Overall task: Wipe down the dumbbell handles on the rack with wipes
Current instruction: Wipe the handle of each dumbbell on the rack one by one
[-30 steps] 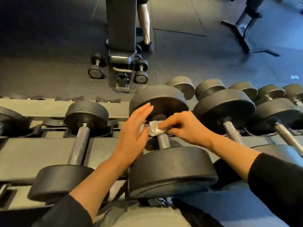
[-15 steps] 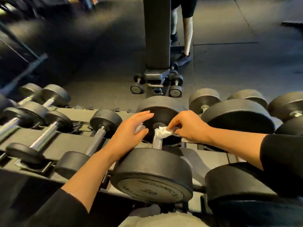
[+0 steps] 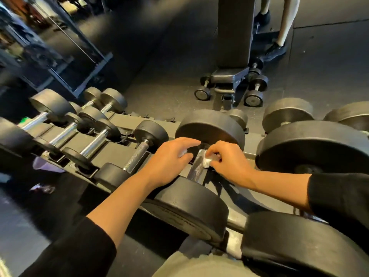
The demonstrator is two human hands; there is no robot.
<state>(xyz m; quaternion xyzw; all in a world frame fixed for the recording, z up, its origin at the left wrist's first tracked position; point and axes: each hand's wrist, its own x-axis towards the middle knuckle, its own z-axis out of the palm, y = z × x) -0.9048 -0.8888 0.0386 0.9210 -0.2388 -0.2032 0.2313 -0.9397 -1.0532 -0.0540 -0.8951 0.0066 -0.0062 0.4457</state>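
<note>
Wipe (image 3: 207,161) is pinched vs knurled handle (image 3: 196,164) by right hand (image 3: 227,164), left hand (image 3: 169,161) laid flat w/ fingers loose; full wrap-round & end-to-end strokes are advised.

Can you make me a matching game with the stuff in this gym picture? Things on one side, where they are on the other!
Things:
1. white wipe
2. left hand
3. bench
4. knurled handle

Places:
A. standing on the floor behind the rack
B. pinched in the right hand
C. between two big black weights
D. left of the knurled handle, fingers straight

Pairs: 1-B, 2-D, 3-A, 4-C
</note>
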